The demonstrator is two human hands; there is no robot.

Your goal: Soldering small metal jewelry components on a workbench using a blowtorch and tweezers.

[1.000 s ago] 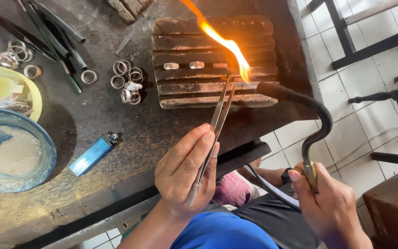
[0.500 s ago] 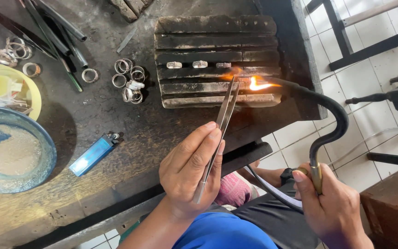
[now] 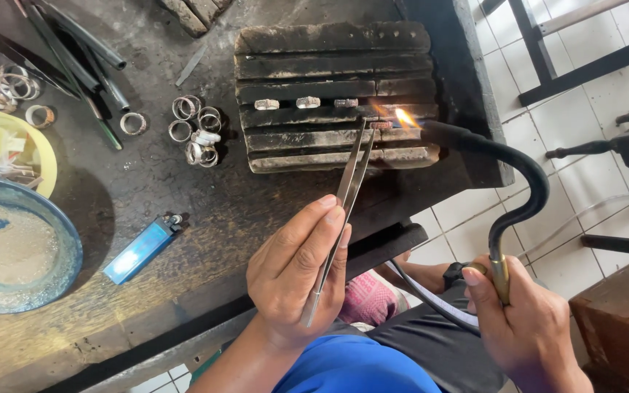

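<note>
My left hand (image 3: 296,273) pinches the stiff, light tweezers (image 3: 343,196) mid-shaft; my right hand (image 3: 525,327) fingers clamp the rigid torch (image 3: 518,211) handle. The ring (image 3: 381,125) looks hot: grip by tweezers only.

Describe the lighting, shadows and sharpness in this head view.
Head view: soft, even daylight; the blue bowl and left hand cast soft shadows on the bench; the torch flame glows brightest; slight wide-angle bending at the edges; all reasonably sharp.

Steel tweezers (image 3: 347,191) beside lit curved torch (image 3: 518,196)
</note>
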